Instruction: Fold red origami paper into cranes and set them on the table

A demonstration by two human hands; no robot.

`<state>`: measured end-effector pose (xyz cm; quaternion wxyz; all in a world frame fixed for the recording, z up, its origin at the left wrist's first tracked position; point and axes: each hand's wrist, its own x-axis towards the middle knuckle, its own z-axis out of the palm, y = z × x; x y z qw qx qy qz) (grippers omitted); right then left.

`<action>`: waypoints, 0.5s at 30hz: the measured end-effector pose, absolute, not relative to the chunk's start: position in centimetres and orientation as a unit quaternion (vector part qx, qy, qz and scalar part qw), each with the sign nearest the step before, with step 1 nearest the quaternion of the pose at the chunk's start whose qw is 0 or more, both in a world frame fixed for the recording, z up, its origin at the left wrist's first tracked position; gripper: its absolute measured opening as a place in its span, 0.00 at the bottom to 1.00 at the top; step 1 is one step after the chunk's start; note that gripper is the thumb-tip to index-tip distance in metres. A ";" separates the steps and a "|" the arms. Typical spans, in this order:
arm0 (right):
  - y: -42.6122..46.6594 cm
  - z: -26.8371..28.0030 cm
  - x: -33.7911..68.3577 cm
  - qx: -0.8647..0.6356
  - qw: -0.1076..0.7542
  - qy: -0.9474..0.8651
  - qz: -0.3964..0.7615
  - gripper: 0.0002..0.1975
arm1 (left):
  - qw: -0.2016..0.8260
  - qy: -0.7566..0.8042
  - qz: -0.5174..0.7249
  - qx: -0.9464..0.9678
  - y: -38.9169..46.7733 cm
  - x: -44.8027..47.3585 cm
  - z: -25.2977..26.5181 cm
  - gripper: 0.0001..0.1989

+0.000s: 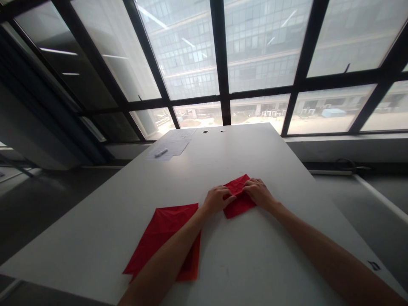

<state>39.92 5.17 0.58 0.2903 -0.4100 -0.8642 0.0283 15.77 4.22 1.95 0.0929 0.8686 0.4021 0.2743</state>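
A small folded red sheet [239,207], which looks like paper, lies creased on the white table with both hands on it. My left hand [219,198] grips its left side, thumb stretched over the middle fold and fingers curled. At the right side, my right hand [257,192] pinches the same fold, its fingertips bent down on the sheet. Some fingertips are hidden behind the hands. Under my left forearm rests a stack of larger red sheets [168,221], creased across the top, with an orange edge [192,270] showing at its lower right.
The long white table [242,153] reaches to the windows [255,46]. White papers [178,148] with a marker-like white stick [161,153] lie at its far left. Two small holes pierce the far end. A small dark mark [374,265] sits near the right edge.
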 end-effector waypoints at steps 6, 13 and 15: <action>5.6 1.0 40.8 -0.330 0.288 -0.898 0.044 0.12 | 0.158 0.429 0.362 0.812 5.0 15.5 1.6 0.12; 4.4 0.6 39.5 -0.467 0.314 -0.826 0.030 0.11 | 0.116 0.314 0.245 0.910 4.7 15.5 2.1 0.16; 3.9 0.1 39.3 -0.462 0.309 -0.829 0.049 0.11 | 0.085 0.358 0.233 0.900 4.7 15.3 2.0 0.17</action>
